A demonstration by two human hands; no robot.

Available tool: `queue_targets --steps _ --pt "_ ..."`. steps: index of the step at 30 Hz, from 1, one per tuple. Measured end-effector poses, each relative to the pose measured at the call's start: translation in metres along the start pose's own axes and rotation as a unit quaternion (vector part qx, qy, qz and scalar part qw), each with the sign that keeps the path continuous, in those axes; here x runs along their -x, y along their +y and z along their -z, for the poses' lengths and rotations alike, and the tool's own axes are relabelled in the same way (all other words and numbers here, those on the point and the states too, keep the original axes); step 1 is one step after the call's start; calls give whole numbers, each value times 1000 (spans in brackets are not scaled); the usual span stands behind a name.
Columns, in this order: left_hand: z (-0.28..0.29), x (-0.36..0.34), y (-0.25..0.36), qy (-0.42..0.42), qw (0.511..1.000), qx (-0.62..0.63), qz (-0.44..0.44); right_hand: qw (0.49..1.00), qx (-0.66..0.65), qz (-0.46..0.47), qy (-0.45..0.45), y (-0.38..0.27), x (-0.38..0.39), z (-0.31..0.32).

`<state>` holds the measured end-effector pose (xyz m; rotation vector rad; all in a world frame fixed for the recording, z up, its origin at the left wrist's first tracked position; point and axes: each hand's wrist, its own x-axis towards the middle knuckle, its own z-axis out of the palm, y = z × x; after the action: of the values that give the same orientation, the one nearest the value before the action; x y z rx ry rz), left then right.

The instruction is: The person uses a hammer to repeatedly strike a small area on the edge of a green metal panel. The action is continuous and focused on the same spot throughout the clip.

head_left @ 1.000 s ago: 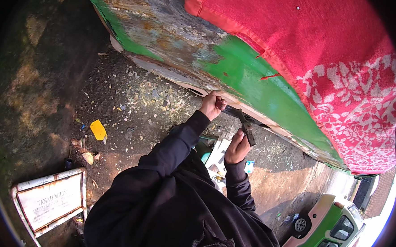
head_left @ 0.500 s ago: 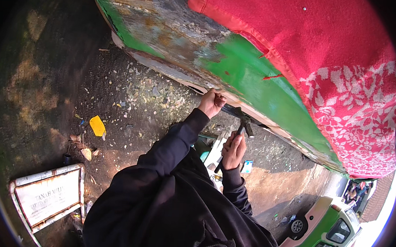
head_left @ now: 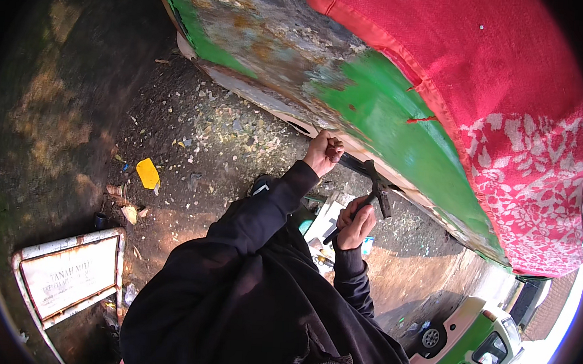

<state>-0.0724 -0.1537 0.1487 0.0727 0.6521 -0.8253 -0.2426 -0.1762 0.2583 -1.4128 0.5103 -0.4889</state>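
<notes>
My left hand (head_left: 324, 151) is closed at the lower edge of a vehicle's panel (head_left: 398, 154) of green paint, rust and bare patches, gripping what looks like a dark metal bar (head_left: 353, 162) that runs right beneath the hammer's head. My right hand (head_left: 355, 221) grips the dark handle of a hammer (head_left: 380, 193), whose worn metal head lies over or against that bar; whether they touch I cannot tell. A red cloth with white flowers (head_left: 482, 73) drapes over the panel's upper part. Both forearms are in black sleeves.
Paint flakes and litter cover the dark ground, with a yellow scrap (head_left: 147, 173) at left. A rusty white framed sign (head_left: 79, 270) stands lower left. Pale boards and small items (head_left: 317, 249) lie below the hands. A green-and-cream van (head_left: 467, 343) is parked lower right.
My right hand has changed its hold to farther down the hammer's handle, and the hammer has shifted slightly right. My left hand stays at the panel edge. The view has shifted a little.
</notes>
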Motion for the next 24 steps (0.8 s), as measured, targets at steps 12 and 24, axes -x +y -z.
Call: queue_targets --steps 12,24 --pt "5 -9 3 -75 993 74 59 954 253 151 -49 63 0 22" --pt "11 -9 1 -24 998 62 -1 976 134 152 -83 35 -1 15"
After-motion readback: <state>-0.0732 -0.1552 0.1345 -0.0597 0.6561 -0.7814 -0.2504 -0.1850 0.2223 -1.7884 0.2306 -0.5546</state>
